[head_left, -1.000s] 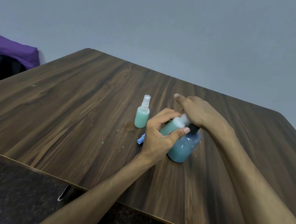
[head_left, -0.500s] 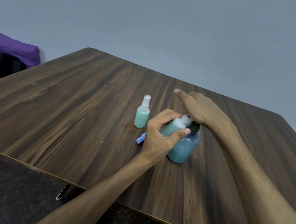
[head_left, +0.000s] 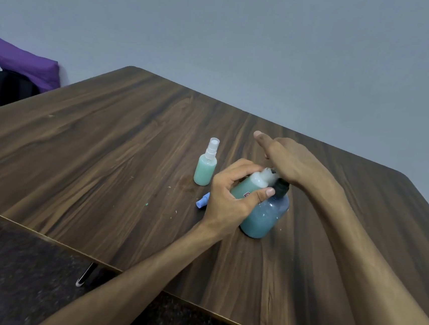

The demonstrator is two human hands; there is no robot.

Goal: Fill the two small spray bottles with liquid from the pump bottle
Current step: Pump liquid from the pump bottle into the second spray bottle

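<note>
A round pump bottle [head_left: 264, 215] of blue-green liquid stands near the table's middle. My right hand [head_left: 291, 160] lies flat over its pump head, fingers straight, pressing down. My left hand [head_left: 227, 197] grips a small open spray bottle [head_left: 252, 184], tilted with its white neck under the pump's spout. A second small spray bottle [head_left: 205, 168], capped and holding green liquid, stands upright just to the left. A blue spray cap [head_left: 202, 201] lies on the table beside my left hand.
The wooden table [head_left: 104, 157] has its near edge running across the lower frame, with dark floor below. A purple cushion [head_left: 25, 64] on a dark bag sits beyond the table's left side. A grey wall is behind.
My right hand rose slightly off the pump between the first two frames and stays over the pump head now. My left hand and the small bottle stay in place.
</note>
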